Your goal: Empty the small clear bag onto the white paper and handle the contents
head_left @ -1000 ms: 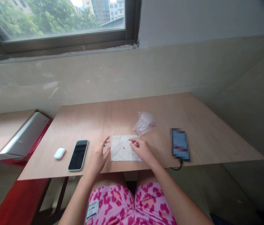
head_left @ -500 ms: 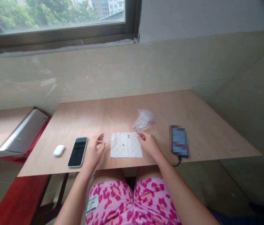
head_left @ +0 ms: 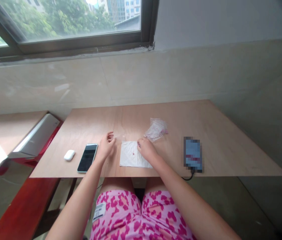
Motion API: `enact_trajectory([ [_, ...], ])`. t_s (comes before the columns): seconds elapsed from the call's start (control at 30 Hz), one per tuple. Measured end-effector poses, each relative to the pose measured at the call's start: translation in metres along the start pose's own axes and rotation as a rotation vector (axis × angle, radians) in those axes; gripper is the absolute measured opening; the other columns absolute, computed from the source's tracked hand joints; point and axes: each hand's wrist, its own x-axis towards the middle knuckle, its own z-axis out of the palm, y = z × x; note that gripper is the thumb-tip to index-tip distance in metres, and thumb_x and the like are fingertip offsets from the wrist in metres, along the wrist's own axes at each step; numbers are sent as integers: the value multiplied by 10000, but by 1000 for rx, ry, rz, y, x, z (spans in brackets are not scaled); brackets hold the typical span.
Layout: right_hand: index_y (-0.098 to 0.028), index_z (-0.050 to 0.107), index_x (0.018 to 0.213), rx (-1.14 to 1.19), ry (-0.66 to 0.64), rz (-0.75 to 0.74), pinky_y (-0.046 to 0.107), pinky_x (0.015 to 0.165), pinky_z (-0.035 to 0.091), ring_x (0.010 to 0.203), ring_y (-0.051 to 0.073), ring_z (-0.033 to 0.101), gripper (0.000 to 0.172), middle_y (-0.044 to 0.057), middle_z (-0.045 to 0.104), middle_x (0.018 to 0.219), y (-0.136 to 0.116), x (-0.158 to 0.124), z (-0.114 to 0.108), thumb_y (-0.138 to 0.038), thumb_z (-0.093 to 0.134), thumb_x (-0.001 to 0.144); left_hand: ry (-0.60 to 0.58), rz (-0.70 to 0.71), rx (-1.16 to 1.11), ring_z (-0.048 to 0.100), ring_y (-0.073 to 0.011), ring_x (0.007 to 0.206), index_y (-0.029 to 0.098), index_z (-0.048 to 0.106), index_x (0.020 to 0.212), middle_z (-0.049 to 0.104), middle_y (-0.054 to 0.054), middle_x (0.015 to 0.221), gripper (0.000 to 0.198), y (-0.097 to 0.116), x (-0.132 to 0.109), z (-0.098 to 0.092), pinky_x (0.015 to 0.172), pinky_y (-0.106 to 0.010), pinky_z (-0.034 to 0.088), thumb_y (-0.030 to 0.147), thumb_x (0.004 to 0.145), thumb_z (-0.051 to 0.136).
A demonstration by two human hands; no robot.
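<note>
Left hand raised, fingers half-curled, grip unclear; right hand fingers touch one white napkin.

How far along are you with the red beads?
Done: small red beads lie out on the white paper napkin. In hand: the right hand is at the beads; the left hand seems to pinch a thin clear strand. Left: the clear plastic bag lies nearby, small items inside.

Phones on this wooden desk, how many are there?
2: a black-screened smartphone lying left of the white tissue, and a pixelated phone-shaped device with a black cable at the right. The blurring leaves the second uncertain.
</note>
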Motion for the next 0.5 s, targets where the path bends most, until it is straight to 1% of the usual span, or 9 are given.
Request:
enact_trajectory([
  [0.1, -136, 713, 896, -9, -6, -13, 282, 853, 437, 927, 207, 630, 164, 121, 710, 963, 0, 2, 2, -67, 565, 910, 46, 94, 209, 600, -329, 1188, 113, 632, 1226, 600, -204, 1248, 407, 5, 6, 11, 1035, -534, 475, 245, 846, 688],
  [0.17, -139, 704, 870, -9, 4, -16, 271, 828, 435, 897, 197, 629, 163, 104, 710, 931, 0, 2, 1, -50, 570, 892, 134, 215, 327, 484, -380, 1335, 126, 628, 1240, 503, -223, 1377, 435, 11, -3, 17, 1110, -580, 393, 228, 824, 705],
  [0.2, -141, 698, 862, -6, 11, -17, 266, 818, 433, 889, 194, 627, 159, 96, 708, 920, 0, 1, 1, -43, 575, 879, 154, 285, 351, 443, -386, 1376, 142, 611, 1273, 456, -220, 1433, 456, 14, -12, 20, 1127, -585, 374, 222, 832, 696],
  [0.23, -143, 691, 856, 2, 18, -18, 263, 810, 431, 885, 192, 625, 155, 88, 704, 913, -1, 1, 0, -35, 580, 865, 123, 367, 351, 431, -371, 1392, 172, 593, 1304, 445, -198, 1454, 466, 17, -21, 22, 1134, -571, 376, 215, 848, 676],
  [0.27, -144, 684, 852, 12, 25, -18, 261, 807, 429, 886, 191, 622, 153, 82, 699, 908, -1, 0, -2, -28, 585, 850, 51, 437, 336, 443, -347, 1388, 198, 586, 1308, 456, -174, 1455, 437, 18, -32, 24, 1136, -550, 388, 224, 876, 653],
  [0.33, -149, 670, 852, 44, 34, -25, 260, 803, 426, 887, 189, 617, 153, 69, 687, 902, -3, -3, -4, -19, 596, 823, -173, 516, 302, 488, -302, 1355, 234, 591, 1292, 487, -138, 1441, 366, 16, -53, 29, 1122, -501, 428, 270, 929, 616],
  [0.37, -153, 666, 858, 65, 31, -34, 258, 799, 426, 882, 187, 615, 152, 63, 682, 899, -4, -5, -4, -21, 604, 814, -254, 528, 298, 501, -292, 1345, 245, 595, 1288, 497, -129, 1437, 350, 13, -62, 31, 1120, -490, 436, 292, 942, 608],
  [0.43, -163, 662, 867, 102, 5, -61, 255, 781, 426, 860, 182, 614, 143, 52, 677, 892, -9, -10, -3, -38, 620, 810, -306, 522, 305, 505, -291, 1345, 247, 600, 1283, 502, -129, 1439, 338, 5, -76, 35, 1125, -491, 438, 322, 954, 601],
  [0.5, -167, 668, 885, 111, -24, -97, 258, 778, 430, 856, 184, 620, 130, 57, 683, 906, -14, -17, -1, -60, 620, 828, -298, 516, 323, 484, -303, 1368, 242, 602, 1285, 493, -136, 1454, 346, -1, -84, 40, 1134, -506, 429, 345, 955, 601],
])
